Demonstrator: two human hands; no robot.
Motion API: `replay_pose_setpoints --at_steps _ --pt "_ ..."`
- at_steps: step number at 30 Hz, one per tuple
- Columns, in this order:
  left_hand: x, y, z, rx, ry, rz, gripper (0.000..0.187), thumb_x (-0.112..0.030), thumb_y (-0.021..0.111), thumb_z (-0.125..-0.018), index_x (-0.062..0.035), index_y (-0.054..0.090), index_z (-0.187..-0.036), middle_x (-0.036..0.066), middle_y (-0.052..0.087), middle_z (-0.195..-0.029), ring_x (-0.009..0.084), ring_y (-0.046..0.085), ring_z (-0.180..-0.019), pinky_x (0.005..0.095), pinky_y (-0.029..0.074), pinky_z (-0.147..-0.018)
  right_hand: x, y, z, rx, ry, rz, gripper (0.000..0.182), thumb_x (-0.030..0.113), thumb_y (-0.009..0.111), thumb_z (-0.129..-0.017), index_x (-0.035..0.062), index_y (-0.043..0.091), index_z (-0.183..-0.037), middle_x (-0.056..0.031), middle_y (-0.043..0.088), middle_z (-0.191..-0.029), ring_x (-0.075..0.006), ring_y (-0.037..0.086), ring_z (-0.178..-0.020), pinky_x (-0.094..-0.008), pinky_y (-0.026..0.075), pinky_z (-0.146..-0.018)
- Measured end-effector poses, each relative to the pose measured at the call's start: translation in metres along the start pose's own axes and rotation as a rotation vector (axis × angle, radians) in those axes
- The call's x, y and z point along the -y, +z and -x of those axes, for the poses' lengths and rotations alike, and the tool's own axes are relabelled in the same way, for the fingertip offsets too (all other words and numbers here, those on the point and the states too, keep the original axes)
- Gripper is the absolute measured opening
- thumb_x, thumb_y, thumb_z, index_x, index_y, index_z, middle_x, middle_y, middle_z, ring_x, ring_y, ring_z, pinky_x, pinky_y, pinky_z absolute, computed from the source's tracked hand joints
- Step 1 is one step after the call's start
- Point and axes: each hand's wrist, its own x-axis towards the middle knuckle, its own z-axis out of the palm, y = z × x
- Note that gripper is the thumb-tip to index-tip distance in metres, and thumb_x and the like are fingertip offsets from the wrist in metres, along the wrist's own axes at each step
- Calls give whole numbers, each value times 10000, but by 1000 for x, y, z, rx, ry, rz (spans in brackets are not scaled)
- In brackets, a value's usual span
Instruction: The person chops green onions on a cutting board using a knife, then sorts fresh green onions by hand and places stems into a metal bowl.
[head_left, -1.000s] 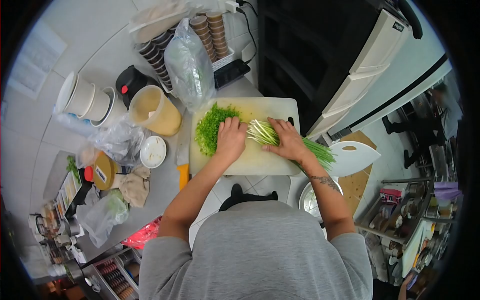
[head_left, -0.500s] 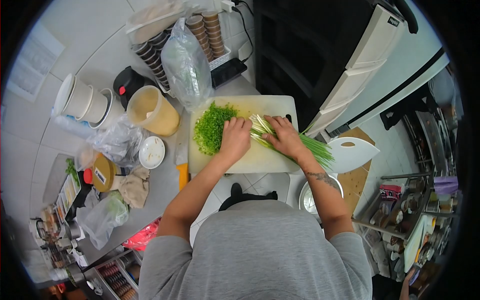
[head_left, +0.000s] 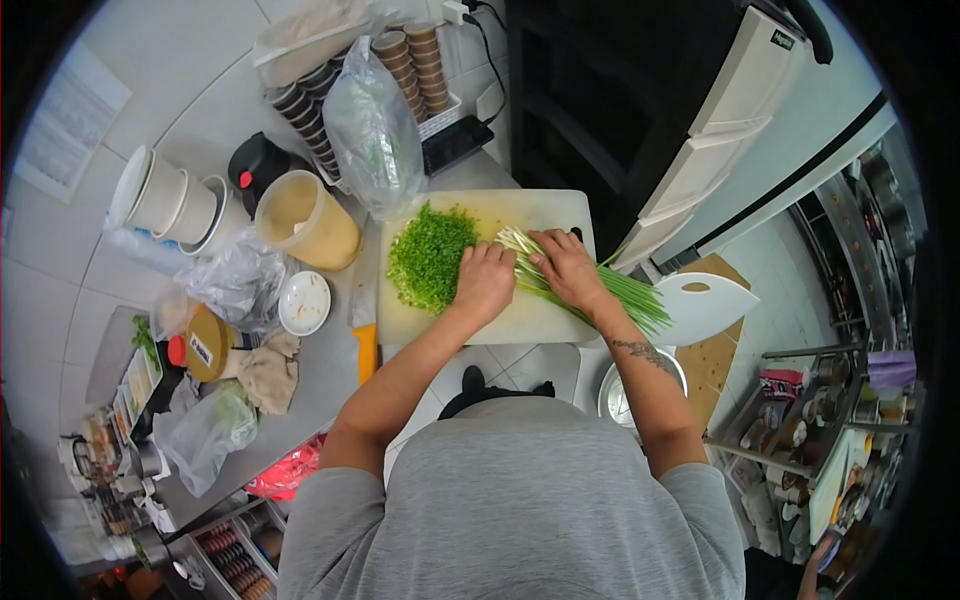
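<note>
A bundle of green onions (head_left: pixel 630 297) lies aslant on the white cutting board (head_left: pixel 540 205), its pale ends pointing left. My right hand (head_left: pixel 568 268) rests over the bundle near those ends, fingers curled round the stalks. Close beside the pale ends is my left hand (head_left: pixel 487 283), fingers bent and pressed together; what is under them is hidden. To its left sits a heap of finely chopped green onions (head_left: pixel 425 262). A knife with a yellow handle (head_left: pixel 367 352) lies along the board's left side, in neither hand.
Left of the board stand a tub of yellowish contents (head_left: pixel 325 235), a small white dish (head_left: pixel 304 303) and a cloth (head_left: pixel 268 372). A filled plastic bag (head_left: pixel 372 130) and a phone (head_left: pixel 457 145) are behind. At right are a white board with a handle hole (head_left: pixel 715 315) and a metal bowl (head_left: pixel 615 395).
My left hand has moved a little right, off the edge of the chopped heap and up to the pale ends. My right hand has barely shifted on the bundle.
</note>
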Motion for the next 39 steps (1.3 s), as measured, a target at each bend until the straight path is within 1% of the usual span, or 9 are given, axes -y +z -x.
replay_pose_setpoints --at_steps 6,9,12,15,21,27,30,33,39 --pt "5 -22 -4 -24 -13 11 133 -80 609 -797 -47 605 -926 120 569 -892 312 536 -887 421 405 -769 -6 -2 -2 -3 45 -175 378 224 521 -968 18 538 -1285 -190 564 -1182 -359 519 -1101 -410 413 -974" --pt "-6 -23 -3 -56 55 86 131 -63 606 -792 -53 608 -923 115 552 -895 308 535 -888 419 415 -765 -4 -13 -3 -93 190 -378 349 170 550 -946 0 560 -1250 -195 589 -1155 -348 565 -1071 -389 444 -943" --pt "-14 -13 -3 -27 175 196 125 -46 607 -774 -48 609 -899 109 532 -888 301 534 -889 415 434 -774 -4 -23 -3 -78 297 -396 289 114 602 -898 9 620 -1166 -179 624 -1084 -331 618 -990 -374 482 -881" --pt "-14 -3 -3 5 194 183 134 -44 607 -760 -52 612 -893 108 534 -889 300 533 -897 414 439 -781 -7 -19 -3 -23 237 -315 231 65 637 -850 21 661 -1076 -153 646 -1005 -328 636 -911 -380 501 -829" --pt "-9 -12 0 -34 182 150 166 -33 592 -760 -56 611 -923 106 533 -932 295 525 -934 411 439 -788 -5 -14 -6 -83 231 -297 95 58 639 -833 14 644 -916 -145 641 -945 -327 624 -875 -389 496 -799" --pt "-1 -16 5 75 168 134 191 -42 602 -758 -49 599 -948 117 535 -971 304 525 -964 415 439 -828 -2 -11 -7 -97 304 -373 92 79 624 -863 16 625 -931 -153 646 -928 -313 632 -865 -370 497 -786" --pt "-11 -19 2 -15 114 153 178 -54 608 -767 -44 599 -945 121 537 -966 306 528 -959 420 439 -825 2 -20 -8 -71 417 -439 115 102 596 -903 10 621 -967 -160 652 -939 -310 640 -884 -365 497 -796" --pt "-36 -23 0 12 161 268 175 -52 610 -769 -37 595 -943 129 537 -961 312 532 -943 428 441 -812 -8 -21 -7 -94 359 -438 138 123 576 -931 8 621 -992 -167 651 -983 -308 641 -917 -363 491 -815" --pt "-52 6 1 27 227 278 160 -35 600 -770 -23 591 -930 128 533 -954 314 539 -941 428 455 -792 -14 -47 16 -47 205 -257 137 113 646 -855 11 641 -946 -155 612 -957 -347 591 -934 -398 472 -839"
